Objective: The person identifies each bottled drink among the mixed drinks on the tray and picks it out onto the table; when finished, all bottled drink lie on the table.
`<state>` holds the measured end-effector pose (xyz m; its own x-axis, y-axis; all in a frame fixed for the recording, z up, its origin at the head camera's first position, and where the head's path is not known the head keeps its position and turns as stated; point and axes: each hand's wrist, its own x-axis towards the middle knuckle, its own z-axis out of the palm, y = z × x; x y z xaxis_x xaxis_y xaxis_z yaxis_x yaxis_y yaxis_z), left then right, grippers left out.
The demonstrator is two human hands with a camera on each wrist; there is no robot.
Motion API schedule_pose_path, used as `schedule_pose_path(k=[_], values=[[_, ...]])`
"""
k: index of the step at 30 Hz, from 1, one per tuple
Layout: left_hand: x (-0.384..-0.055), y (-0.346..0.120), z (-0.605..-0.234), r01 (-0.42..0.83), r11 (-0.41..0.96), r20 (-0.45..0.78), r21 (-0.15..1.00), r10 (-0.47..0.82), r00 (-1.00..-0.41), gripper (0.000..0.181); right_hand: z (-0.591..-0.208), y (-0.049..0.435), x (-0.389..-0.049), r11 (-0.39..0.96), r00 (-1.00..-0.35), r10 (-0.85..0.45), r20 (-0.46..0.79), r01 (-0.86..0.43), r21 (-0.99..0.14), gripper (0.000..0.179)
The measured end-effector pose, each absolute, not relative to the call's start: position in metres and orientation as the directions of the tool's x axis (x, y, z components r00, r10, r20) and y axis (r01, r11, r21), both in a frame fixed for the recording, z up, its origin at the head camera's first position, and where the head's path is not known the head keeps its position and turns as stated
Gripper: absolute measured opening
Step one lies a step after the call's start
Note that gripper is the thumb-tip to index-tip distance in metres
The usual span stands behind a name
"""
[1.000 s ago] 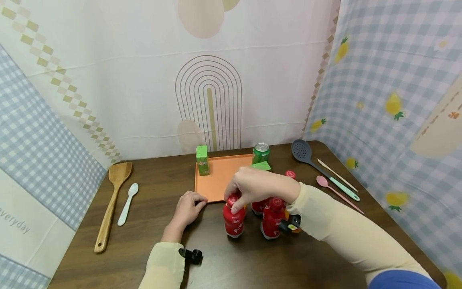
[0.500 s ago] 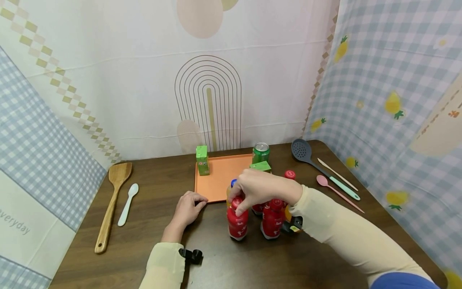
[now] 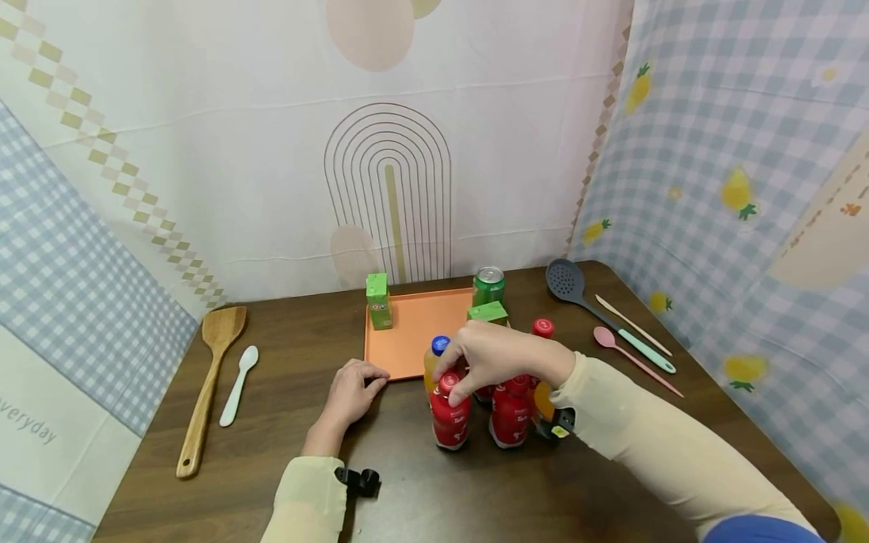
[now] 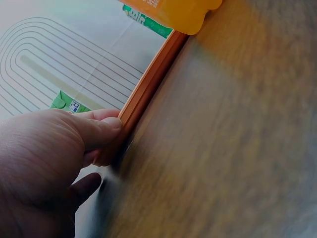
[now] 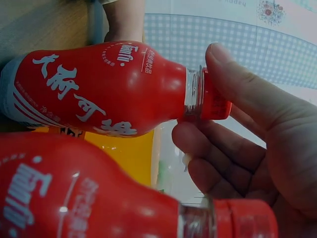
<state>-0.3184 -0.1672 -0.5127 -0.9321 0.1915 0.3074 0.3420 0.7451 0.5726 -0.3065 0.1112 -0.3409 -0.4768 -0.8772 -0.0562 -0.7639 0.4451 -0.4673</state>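
Note:
My right hand (image 3: 492, 353) pinches the red cap of a red cola bottle (image 3: 450, 424), upright over the dark table; the right wrist view shows thumb and fingers around the cap of this bottle (image 5: 124, 91). Beside it, to the right, stands a second red bottle (image 3: 509, 421). Behind the held bottle is an orange juice bottle with a blue cap (image 3: 440, 345), partly hidden. My left hand (image 3: 353, 394) grips the near left corner of an orange tray (image 3: 416, 335); thumb and fingers meet at the tray's rim (image 4: 148, 84) in the left wrist view.
A green drink carton (image 3: 379, 303) stands on the tray's left side. Another green carton (image 3: 489, 312), a green can (image 3: 489, 286) and more bottles cluster right. A wooden spatula (image 3: 212, 377) and white spoon (image 3: 239, 385) lie left; a skimmer (image 3: 566, 281) and pink spoon (image 3: 606, 338) lie right.
My right hand has shifted the red cola bottle to the right, closer to the second red bottle. The blue-capped juice bottle behind it has come into view. My left hand stays at the tray corner.

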Motion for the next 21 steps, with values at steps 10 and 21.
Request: schedule_pose_path(k=[10, 21], values=[[-0.319, -0.169, -0.513, 0.35, 0.748, 0.31, 0.564, 0.201, -0.929, 0.006, -0.343, 0.116, -0.306, 0.424, -0.485, -0.872, -0.065, -0.683, -0.595, 0.037], [-0.319, -0.167, -0.515, 0.37, 0.74, 0.334, 0.562, 0.207, -0.92, 0.007, -0.351, 0.119, -0.307, 0.417, -0.499, -0.866, -0.039, -0.676, -0.607, 0.036]])
